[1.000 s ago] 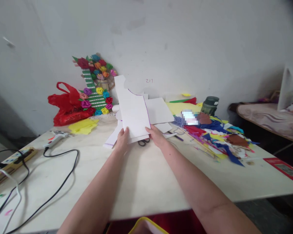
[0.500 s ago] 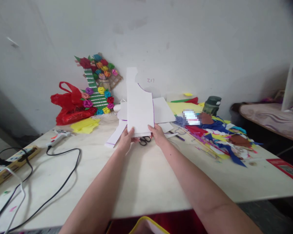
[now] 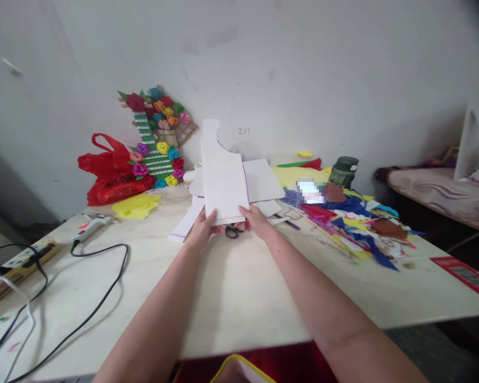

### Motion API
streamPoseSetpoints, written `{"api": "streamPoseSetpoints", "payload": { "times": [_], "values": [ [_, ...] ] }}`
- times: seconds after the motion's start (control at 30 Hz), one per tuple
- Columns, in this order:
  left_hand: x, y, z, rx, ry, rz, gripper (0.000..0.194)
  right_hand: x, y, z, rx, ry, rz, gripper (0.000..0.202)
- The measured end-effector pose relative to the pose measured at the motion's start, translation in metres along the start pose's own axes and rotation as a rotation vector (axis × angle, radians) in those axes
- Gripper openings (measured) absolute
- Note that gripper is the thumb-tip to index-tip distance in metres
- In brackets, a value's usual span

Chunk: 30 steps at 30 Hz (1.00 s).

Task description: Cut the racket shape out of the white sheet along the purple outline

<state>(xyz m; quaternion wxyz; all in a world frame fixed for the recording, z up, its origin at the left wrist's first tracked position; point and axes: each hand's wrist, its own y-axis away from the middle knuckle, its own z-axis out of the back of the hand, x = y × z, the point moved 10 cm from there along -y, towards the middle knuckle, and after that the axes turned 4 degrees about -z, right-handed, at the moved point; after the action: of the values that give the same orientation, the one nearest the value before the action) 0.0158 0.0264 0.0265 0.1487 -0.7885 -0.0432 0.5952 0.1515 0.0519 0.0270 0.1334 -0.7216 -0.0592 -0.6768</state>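
Observation:
Between my two hands is a white cut-out piece (image 3: 225, 181) with a tall narrow part at upper left and a purple line along its curved right edge. My left hand (image 3: 203, 230) grips its lower left corner, thumb on the front face. At the lower right corner my right hand (image 3: 256, 219) holds it the same way. Black scissor handles (image 3: 232, 231) show on the table just below the piece; their blades are hidden. Other white pieces (image 3: 263, 181) lie behind it, and a white strip (image 3: 187, 219) with a purple line rests beside my left hand.
Colourful scraps (image 3: 367, 229), a phone (image 3: 310, 191) and a green bottle (image 3: 343, 171) are on the right. At left are a red bag (image 3: 112, 173), a paper flower decoration (image 3: 159, 143), yellow paper (image 3: 138, 206), a glue gun (image 3: 90, 227) and a power strip (image 3: 22, 263) with cables.
The white piece leans back a little, its top lower and further left. Both hands still hold it. The whole view has shifted slightly.

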Motion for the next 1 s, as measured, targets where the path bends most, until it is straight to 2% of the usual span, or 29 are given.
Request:
{"api": "streamPoseSetpoints", "payload": {
  "times": [0.23, 0.33, 0.53, 0.8, 0.93, 1.0],
  "values": [
    [-0.003, -0.001, 0.006, -0.121, 0.082, 0.0, 0.038, 0.01, 0.003, 0.004, -0.131, 0.011, 0.055, 0.03],
    [-0.007, -0.002, 0.012, -0.142, 0.097, -0.028, 0.037, 0.013, 0.005, -0.004, -0.079, 0.002, 0.078, 0.033],
    [-0.008, -0.003, 0.017, -0.126, 0.129, -0.03, 0.036, 0.008, 0.008, -0.021, 0.073, -0.021, 0.001, 0.039],
    [-0.006, -0.002, 0.02, -0.197, 0.171, -0.039, 0.036, 0.012, 0.006, -0.016, -0.003, -0.055, 0.092, 0.03],
    [-0.012, -0.001, 0.022, -0.208, 0.154, -0.076, 0.036, 0.017, 0.008, -0.022, 0.012, -0.062, 0.114, 0.035],
    [-0.018, -0.001, 0.031, -0.279, 0.152, -0.122, 0.037, 0.017, 0.009, -0.028, 0.042, -0.102, 0.095, 0.042]
  ]
}}
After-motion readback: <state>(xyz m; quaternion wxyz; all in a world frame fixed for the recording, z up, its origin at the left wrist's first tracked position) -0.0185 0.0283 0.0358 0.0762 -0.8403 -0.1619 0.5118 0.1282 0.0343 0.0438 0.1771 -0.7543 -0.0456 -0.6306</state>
